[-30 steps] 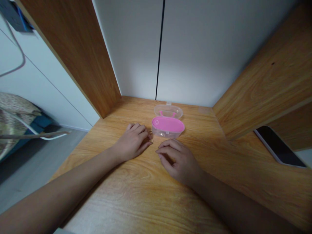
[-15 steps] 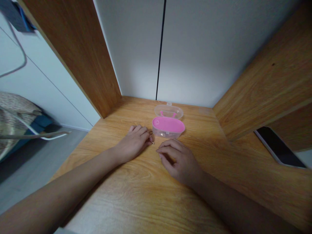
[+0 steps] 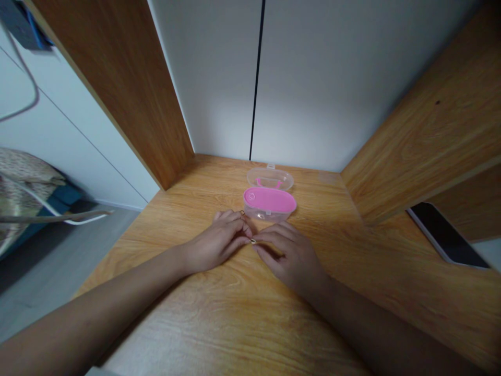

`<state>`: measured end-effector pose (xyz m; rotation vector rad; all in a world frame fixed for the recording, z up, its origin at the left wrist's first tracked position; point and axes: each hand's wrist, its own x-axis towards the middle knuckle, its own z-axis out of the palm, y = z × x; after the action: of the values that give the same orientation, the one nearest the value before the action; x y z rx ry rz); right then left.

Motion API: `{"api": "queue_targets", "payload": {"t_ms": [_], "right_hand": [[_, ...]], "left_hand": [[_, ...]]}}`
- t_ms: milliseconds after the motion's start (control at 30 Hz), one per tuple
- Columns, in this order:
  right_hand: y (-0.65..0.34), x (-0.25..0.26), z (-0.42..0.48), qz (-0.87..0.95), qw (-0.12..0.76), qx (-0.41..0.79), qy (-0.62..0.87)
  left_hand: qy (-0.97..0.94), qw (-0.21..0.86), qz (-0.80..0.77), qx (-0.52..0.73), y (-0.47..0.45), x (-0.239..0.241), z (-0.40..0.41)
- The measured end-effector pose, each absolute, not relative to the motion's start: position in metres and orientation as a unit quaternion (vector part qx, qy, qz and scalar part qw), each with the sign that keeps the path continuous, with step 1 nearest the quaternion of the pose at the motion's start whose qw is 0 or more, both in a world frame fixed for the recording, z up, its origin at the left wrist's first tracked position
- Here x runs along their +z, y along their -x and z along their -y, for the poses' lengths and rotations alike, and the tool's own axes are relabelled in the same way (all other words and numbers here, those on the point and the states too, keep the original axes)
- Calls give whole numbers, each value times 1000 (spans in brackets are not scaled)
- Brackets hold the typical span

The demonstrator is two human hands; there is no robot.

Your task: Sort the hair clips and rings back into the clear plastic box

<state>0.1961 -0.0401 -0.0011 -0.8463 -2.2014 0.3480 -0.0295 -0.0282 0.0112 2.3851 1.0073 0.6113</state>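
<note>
My left hand (image 3: 221, 240) lies low over the wooden tabletop, thumb and index finger pinched on a small pale band (image 3: 253, 241). From the other side, my right hand (image 3: 291, 256) meets it, its thumb and fingertips closed at the same band. The band is too small to make out in detail. Just past my left fingers a small dark elastic loop (image 3: 242, 212) rests on the table. Behind both hands stands an oval clear plastic box with a pink inner lid (image 3: 270, 200). Its clear outer lid (image 3: 270, 178), with a pink handle, is tipped open toward the back.
A phone (image 3: 446, 235) lies at the right by a wooden panel (image 3: 422, 125). White cabinet doors (image 3: 305, 83) close off the back of the table (image 3: 219, 324). To the left, beyond the table edge, are a white rack rod (image 3: 86, 219) and some patterned fabric (image 3: 27, 169).
My left hand has shifted slightly right and nearer me, carrying the pale band to my right fingertips. My right fingers have closed on it. The box stays in place.
</note>
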Motion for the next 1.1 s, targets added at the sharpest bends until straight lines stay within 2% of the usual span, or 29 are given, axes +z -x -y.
{"api": "queue_targets", "payload": {"t_ms": [433,767,1100], "right_hand": [[-194,2,42,857,381,116,328],[-195,4,42,843,414,109,325],[-194,4,43,844,410,107,328]], "left_hand": [[-866,266,-357,227,29,14,30],[-899,151,-323,255,35,18,27],[-903,134,-306,272,34,18,28]]}}
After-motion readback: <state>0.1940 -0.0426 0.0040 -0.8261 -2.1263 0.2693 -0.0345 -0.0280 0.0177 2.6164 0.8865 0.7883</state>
